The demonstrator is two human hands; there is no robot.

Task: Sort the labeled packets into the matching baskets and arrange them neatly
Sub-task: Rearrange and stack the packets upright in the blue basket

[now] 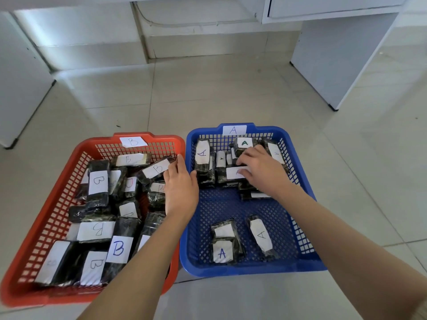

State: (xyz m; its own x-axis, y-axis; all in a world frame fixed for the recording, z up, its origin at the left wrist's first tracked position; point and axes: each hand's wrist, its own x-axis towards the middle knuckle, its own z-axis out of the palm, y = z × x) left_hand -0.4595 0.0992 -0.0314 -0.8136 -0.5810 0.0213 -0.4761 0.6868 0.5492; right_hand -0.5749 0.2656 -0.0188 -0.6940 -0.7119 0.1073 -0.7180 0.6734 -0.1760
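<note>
I stood over two baskets set side by side on the tiled floor (231, 88), their inner rims just beside each other. The red basket (101, 140), tagged B on its far rim, was crowded edge to edge with dark packets lying at all angles, leaving hardly any mesh showing. The left hand (181, 190) hovered over its right rim, fingers straight and pressed together, their tips touching the end of a tilted B packet (158, 168). The blue basket (254, 270), tagged A, had more room: a row of packets stood against its far wall, three loose A packets (223, 252) lay near the front edge, and bare mesh spread between them. The right hand (263, 172) reached into that far row, its fingers curled and pinching a flat-lying labelled packet (233, 172) between fingertips and thumb – its letter half covered. White cabinets (335, 65) stood well apart beyond the baskets.
</note>
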